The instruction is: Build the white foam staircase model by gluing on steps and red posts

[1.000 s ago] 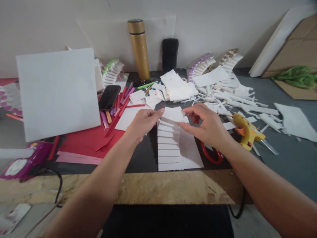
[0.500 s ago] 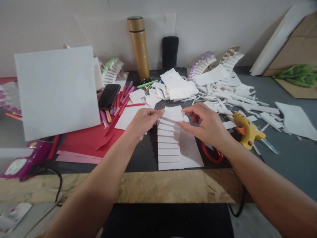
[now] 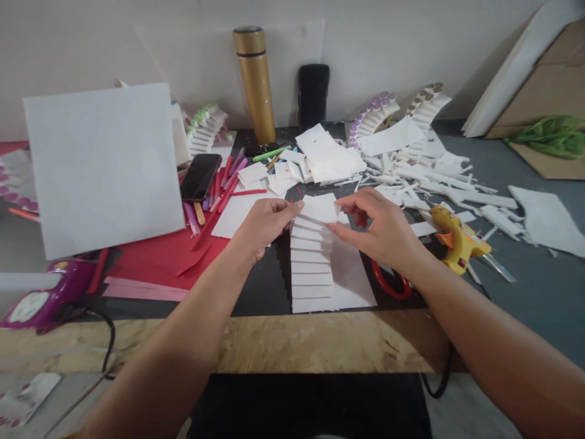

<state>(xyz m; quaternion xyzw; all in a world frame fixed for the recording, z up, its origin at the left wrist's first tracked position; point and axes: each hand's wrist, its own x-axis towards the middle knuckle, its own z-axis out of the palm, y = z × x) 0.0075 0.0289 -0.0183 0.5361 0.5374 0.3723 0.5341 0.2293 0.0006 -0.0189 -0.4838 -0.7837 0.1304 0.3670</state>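
Note:
In front of me a model staircase [image 3: 311,262] of overlapping white foam-board steps lies on a white base sheet [image 3: 354,283]. At its far end is the top step piece [image 3: 320,209]. My left hand [image 3: 267,222] is closed, thumb and forefinger pinching that piece at its left edge. On the opposite side my right hand [image 3: 377,225] has its forefinger at the upper right corner and its thumb at the lower right corner of the same piece. The underside of the piece is hidden.
Red-handled scissors [image 3: 392,283] and a yellow glue gun [image 3: 459,238] lie to the right. White scraps [image 3: 439,177] spread behind. A phone [image 3: 201,177], red sheets [image 3: 155,259], a white board [image 3: 107,171] and a purple device [image 3: 59,296] are leftward. A gold flask [image 3: 256,85] stands behind.
Both hands keep the same hold on the top step piece. The view has shifted very slightly; nothing else has visibly moved.

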